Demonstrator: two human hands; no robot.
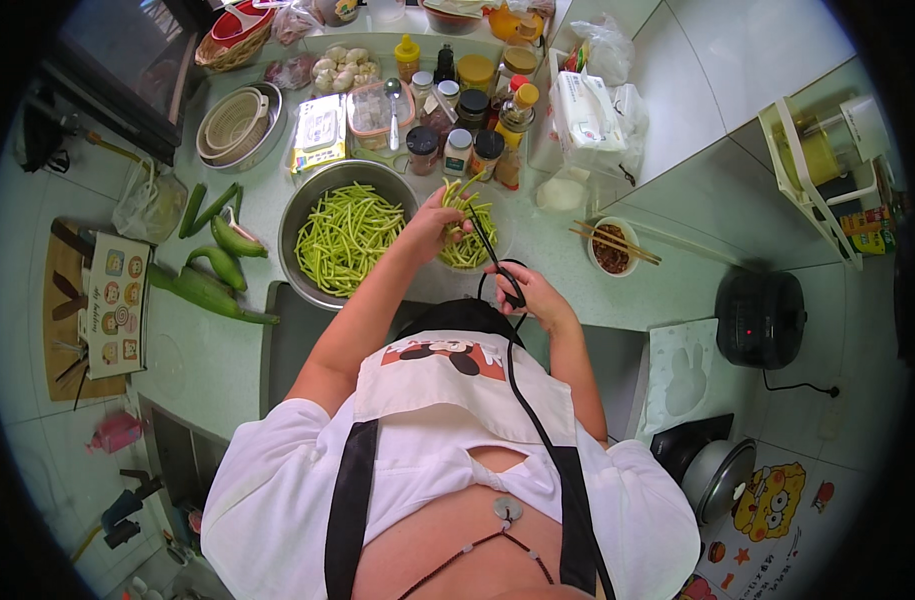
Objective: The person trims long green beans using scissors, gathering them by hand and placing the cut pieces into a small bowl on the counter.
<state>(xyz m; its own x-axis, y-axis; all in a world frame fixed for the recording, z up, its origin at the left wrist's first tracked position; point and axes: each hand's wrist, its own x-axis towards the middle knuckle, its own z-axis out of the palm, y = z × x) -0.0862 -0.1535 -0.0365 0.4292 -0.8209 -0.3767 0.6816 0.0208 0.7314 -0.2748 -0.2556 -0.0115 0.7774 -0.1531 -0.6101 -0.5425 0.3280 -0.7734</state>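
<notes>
Pinched in my left hand (439,222) is a small bunch of thin yellow-green stems (461,190), which could be beans or garlic scapes. My right hand (532,290) is closed round what look like black scissors (484,232), their dark, narrow end reaching up to the stems. Below my left hand, a clear bowl (508,248) holds more of these stems. Left of it stands a wide steel bowl (289,250) heaped with cut green pieces (347,238). A black cord (537,420) hangs across my apron and passes near my right hand.
Green peppers or gourds (202,285) lie at the left. Several spice jars (457,152) crowd the back, near garlic bulbs (345,70). Chopsticks (617,243) rest across a white bowl (601,264) at the right. The sink (307,325) lies before me; a black cooker (762,318) stands far right.
</notes>
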